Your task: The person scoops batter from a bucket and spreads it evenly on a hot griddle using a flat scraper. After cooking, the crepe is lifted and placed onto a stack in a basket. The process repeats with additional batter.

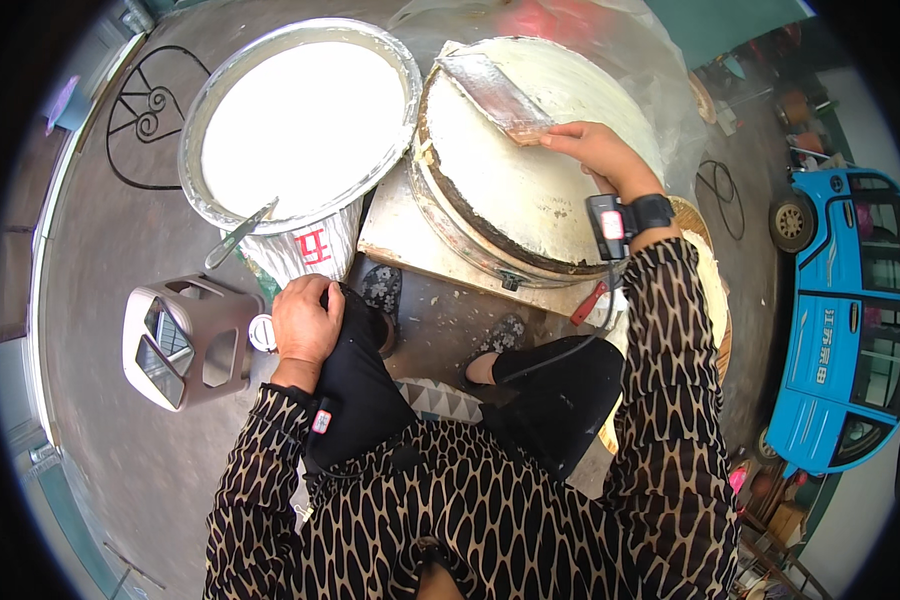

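Note:
My right hand [596, 154] grips one end of a flat rectangular scraper [495, 94], which lies over the left and upper part of a large round griddle [525, 187]. A thin pale layer of batter covers most of the griddle, and its rim is dark and crusted. My left hand [307, 319] rests on my left knee with nothing visible in it. Beyond that hand, a wide metal basin [298, 223] holds white batter [307, 127]. A metal spoon or ladle [240, 234] leans over the basin's near rim, its handle pointing toward me.
A plastic stool [225, 337] stands at left. Beside the griddle's near edge lies a red-handled tool [589, 303]. Round pale flatbreads [709, 285] are partly hidden behind my right arm. Clear plastic sheeting [660, 82] surrounds the griddle's far side. A blue van [832, 322] stands at right.

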### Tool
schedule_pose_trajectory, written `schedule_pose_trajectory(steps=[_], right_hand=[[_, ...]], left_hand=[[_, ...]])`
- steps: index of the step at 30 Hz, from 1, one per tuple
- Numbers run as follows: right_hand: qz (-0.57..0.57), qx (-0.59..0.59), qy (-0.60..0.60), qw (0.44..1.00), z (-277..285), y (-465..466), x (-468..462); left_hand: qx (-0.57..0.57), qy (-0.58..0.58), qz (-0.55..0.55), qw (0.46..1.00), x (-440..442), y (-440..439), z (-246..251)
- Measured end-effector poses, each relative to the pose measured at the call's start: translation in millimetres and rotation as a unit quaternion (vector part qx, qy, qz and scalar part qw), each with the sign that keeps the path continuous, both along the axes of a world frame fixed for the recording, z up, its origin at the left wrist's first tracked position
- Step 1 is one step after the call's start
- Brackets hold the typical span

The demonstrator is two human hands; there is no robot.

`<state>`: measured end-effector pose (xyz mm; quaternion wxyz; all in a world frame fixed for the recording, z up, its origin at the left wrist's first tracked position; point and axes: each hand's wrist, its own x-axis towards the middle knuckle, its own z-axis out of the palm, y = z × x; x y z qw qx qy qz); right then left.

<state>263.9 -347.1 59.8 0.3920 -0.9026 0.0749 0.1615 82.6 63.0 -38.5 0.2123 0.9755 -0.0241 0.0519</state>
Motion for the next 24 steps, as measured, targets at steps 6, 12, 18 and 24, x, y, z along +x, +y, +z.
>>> schedule_pose_trajectory(steps=[6,12,18,24], right_hand=[[-0.079,0.043,-0.017,0.996,0,-5,4],[0.002,0.083,0.051,0.995,-9,-3,-31],[-0.178,0.072,0.013,0.981,5,-43,-91],[-0.082,0.083,0.020,0.993,-1,-36,-106]], left_hand=[[0.000,0.012,-0.004,1.000,1,1,-1],[0.001,-0.012,-0.003,1.000,1,-3,-2],[-0.001,-0.014,-0.003,1.000,-1,1,-6],[0.014,-0.007,-0.011,1.000,1,-4,-3]])
